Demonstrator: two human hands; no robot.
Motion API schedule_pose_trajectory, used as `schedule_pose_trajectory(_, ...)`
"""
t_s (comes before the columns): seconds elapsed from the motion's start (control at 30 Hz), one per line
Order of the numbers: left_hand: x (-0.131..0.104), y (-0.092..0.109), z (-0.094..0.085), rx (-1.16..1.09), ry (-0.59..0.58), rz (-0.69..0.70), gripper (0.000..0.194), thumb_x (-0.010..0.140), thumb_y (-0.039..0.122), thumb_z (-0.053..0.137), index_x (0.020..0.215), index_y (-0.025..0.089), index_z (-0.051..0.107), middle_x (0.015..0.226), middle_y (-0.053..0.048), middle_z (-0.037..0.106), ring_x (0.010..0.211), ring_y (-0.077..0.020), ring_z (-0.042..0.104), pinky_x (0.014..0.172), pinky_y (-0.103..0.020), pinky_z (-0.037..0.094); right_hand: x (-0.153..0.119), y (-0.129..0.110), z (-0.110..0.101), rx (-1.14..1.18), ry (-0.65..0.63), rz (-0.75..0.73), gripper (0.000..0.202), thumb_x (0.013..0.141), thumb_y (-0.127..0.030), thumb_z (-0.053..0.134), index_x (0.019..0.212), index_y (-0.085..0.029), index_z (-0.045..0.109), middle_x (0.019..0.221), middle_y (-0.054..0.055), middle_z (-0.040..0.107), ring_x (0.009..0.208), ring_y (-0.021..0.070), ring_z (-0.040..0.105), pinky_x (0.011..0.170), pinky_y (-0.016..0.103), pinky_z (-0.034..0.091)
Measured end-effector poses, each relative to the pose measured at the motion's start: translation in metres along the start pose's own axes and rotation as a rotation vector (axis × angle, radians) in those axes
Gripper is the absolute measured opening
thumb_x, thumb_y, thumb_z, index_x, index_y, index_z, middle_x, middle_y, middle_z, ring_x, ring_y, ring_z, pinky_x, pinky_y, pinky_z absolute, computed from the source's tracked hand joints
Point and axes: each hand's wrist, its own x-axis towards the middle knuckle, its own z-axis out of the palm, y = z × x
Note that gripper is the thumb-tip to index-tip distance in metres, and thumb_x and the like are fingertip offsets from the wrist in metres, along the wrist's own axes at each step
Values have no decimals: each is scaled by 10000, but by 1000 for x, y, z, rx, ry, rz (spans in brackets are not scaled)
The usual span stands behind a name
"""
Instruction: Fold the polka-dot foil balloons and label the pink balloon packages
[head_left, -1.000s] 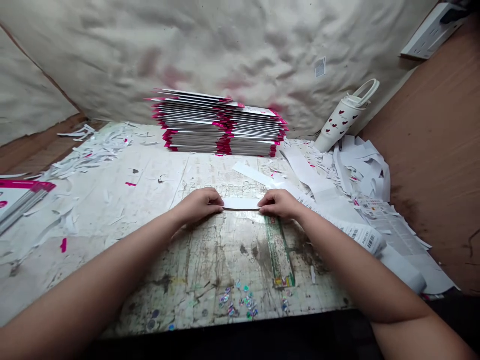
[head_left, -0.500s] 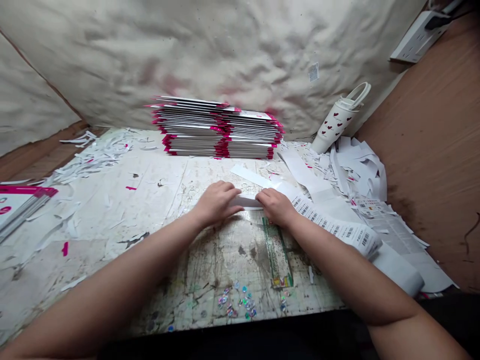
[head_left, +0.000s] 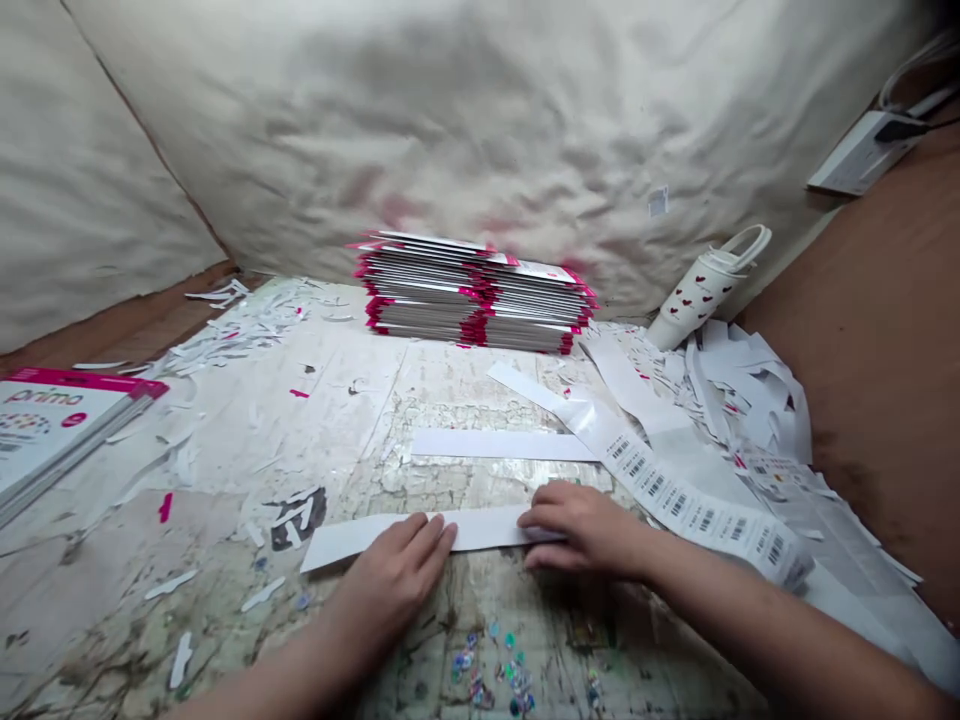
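Note:
A long white paper strip (head_left: 487, 528) lies across the worktable near the front. My left hand (head_left: 409, 575) rests flat on it left of centre, fingers stretched out. At its right end, my right hand (head_left: 581, 530) has fingers bent over and around the strip, closed on it. Behind both hands lies a second white strip (head_left: 502, 444), its right end against a strip of barcode labels (head_left: 675, 495) that runs down to the right. The right hand hides the right end of the near strip.
Stacked pink-edged packs (head_left: 472, 295) stand at the back. A white tumbler (head_left: 697, 295) leans at the back right, beside heaped paper strips (head_left: 757, 380). More packs (head_left: 60, 420) lie at the left. Paper scraps (head_left: 225, 330) and sequins (head_left: 499, 670) are scattered about.
My hands have come nearer the front edge and lower in view. The near strip now lies under them, and a second strip shows behind. The view has tilted and shifted left.

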Motion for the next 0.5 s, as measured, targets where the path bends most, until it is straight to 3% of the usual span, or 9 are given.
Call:
schedule_pose_trajectory(0.1, -13, 12, 4, -23, 0, -170, 364, 807, 169, 442, 1131, 193, 607, 1124, -125, 633, 988, -265, 585, 793, -385, 517, 59, 22, -38, 13, 196, 40, 214, 851, -339, 533, 983, -192, 617, 928, 70, 621, 876, 184, 557, 766, 307, 451)
schedule_pose_trajectory(0.23, -13, 15, 4, -16, 74, -241, 351, 817, 382, 488, 1122, 266, 615, 1162, -99, 626, 1030, -272, 584, 798, -385, 523, 174, 65, -101, -203, 450, 136, 336, 797, -236, 596, 1122, -161, 560, 1131, 97, 563, 1080, 215, 483, 938, 349, 378)
schedule_pose_trajectory(0.37, -16, 12, 16, 27, 186, -229, 318, 814, 407, 495, 1071, 289, 641, 1093, -84, 662, 976, -251, 612, 758, -360, 522, 262, 93, -136, -323, 399, 294, 508, 747, -270, 659, 1215, -152, 500, 1216, 95, 531, 1136, 223, 465, 959, 331, 364)
schedule_pose_trajectory(0.5, -20, 7, 33, 76, 301, -196, 294, 828, 447, 485, 1017, 300, 656, 1006, -67, 687, 921, -231, 621, 741, -336, 495, 297, 109, -147, -353, 329, 355, 448, 704, -249, 685, 1126, -150, 573, 1045, 76, 638, 994, 226, 568, 854, 322, 436)
